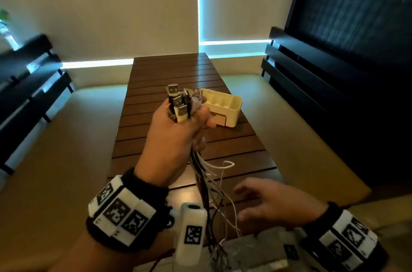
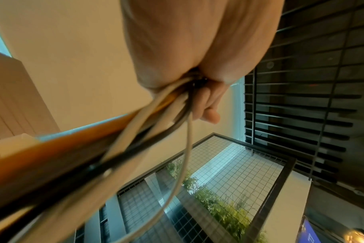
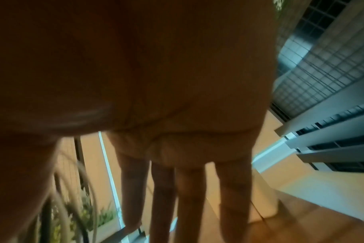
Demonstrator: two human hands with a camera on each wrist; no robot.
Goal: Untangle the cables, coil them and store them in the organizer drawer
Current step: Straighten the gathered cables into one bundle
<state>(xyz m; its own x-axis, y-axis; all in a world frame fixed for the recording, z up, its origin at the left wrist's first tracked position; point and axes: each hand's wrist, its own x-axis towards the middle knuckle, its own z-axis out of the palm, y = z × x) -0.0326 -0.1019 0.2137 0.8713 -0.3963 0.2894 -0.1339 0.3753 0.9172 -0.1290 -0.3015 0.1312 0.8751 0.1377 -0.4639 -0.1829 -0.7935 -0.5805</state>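
My left hand [image 1: 178,129] is raised above the wooden table and grips a bundle of cables [image 1: 181,103], its USB plugs sticking up out of the fist. Black and white cable strands [image 1: 209,185] hang from the fist toward me. In the left wrist view the curled fingers [image 2: 208,105] close round the cables [image 2: 166,111]. My right hand [image 1: 267,202] hovers low at the right of the hanging strands, fingers spread and holding nothing; its straight fingers [image 3: 189,197] show in the right wrist view. The cream organizer [image 1: 225,104] with a small drawer [image 1: 219,118] stands on the table behind my left hand.
The slatted wooden table [image 1: 178,71] runs away from me. Dark benches stand at the left [image 1: 29,84] and right [image 1: 312,75]. A grey box [image 1: 256,247] lies at the near edge under the cable ends.
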